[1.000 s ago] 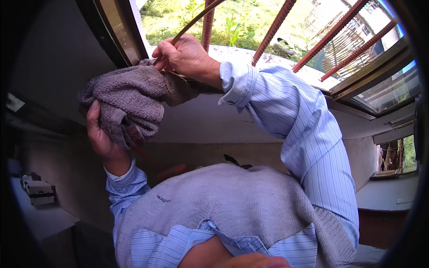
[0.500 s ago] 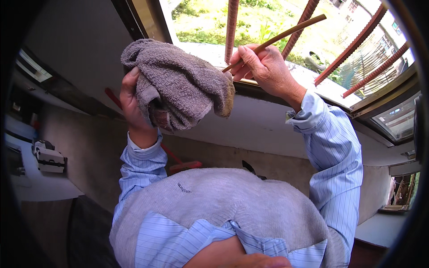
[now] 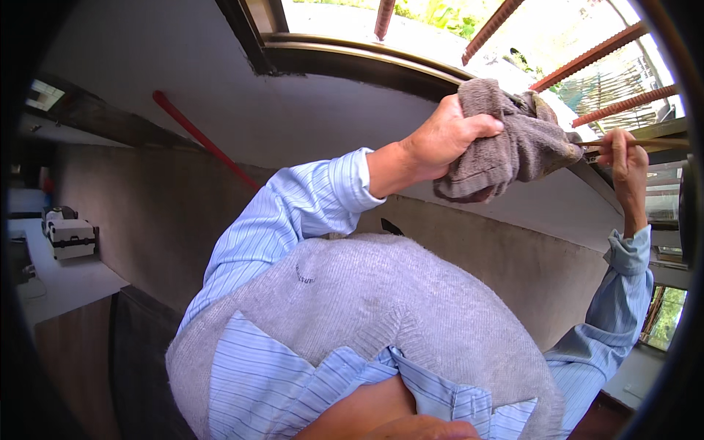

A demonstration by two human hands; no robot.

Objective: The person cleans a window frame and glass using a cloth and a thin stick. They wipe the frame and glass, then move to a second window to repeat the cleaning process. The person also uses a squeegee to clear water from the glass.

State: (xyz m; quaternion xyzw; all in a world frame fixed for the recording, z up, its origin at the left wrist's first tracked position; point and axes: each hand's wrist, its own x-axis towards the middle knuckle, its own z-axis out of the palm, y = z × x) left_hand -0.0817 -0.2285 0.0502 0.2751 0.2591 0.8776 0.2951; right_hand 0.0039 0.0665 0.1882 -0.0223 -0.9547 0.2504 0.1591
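A bunched grey-brown towel hangs in my left hand, whose thumb and fingers are wrapped round its near side. At the far right my right hand is closed on a thin brown stick. The stick's left tip meets the stained end of the towel, at the right corner of the window frame. Whether the tip goes into the cloth or only touches it, I cannot tell.
Rusty ribbed bars cross the window opening, with greenery and a woven fence outside. A red pole leans by the wall at left. A white-and-black case sits on a pale table at the far left.
Both hands have moved to the right along the window, carrying the towel and the stick. The stick now lies nearly level, where it slanted upward before. My view has shifted too.
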